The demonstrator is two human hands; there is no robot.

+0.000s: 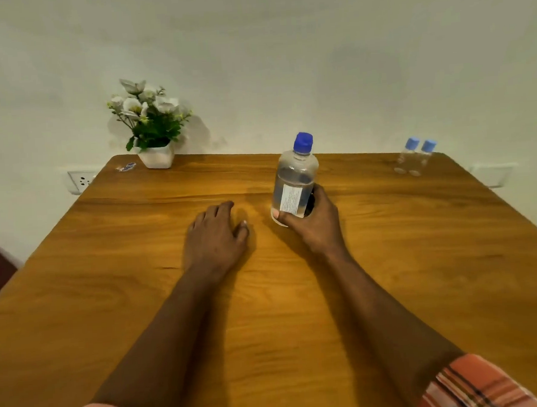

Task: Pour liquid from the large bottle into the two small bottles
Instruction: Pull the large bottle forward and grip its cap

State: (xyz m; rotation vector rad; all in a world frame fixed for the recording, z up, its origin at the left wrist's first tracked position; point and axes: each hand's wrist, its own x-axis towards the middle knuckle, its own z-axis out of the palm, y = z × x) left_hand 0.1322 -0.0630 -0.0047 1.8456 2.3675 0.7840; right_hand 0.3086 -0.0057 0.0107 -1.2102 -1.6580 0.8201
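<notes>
A broad wooden bench fills the view beneath a pale wall, and a person in plaid short sleeves reaches both bare forearms across it. The left hand lies palm down on the wood near the centre, its fingers loosely together and holding nothing. Just to its right, the right hand wraps the lower body of the large bottle, thumb across the front below the white label and the remaining fingers curled behind, so the bottle stands upright, apparently resting on the bench, with its blue cap on. The clear liquid appears to reach roughly to the shoulder, though glare makes the level hard to read. A white pot of flowers sits at the far left corner beside a small blue-and-white scrap. The two small bottles, side by side and touching or nearly so, stand at the far right corner, well apart from the hands, both capped in blue. Nothing is open yet, so pouring has not begun. The step in hand would go best with the right hand steadying the base while the free left hand twists off the cap, after which the small bottles should be brought close and uncapped before any tilt.
</notes>
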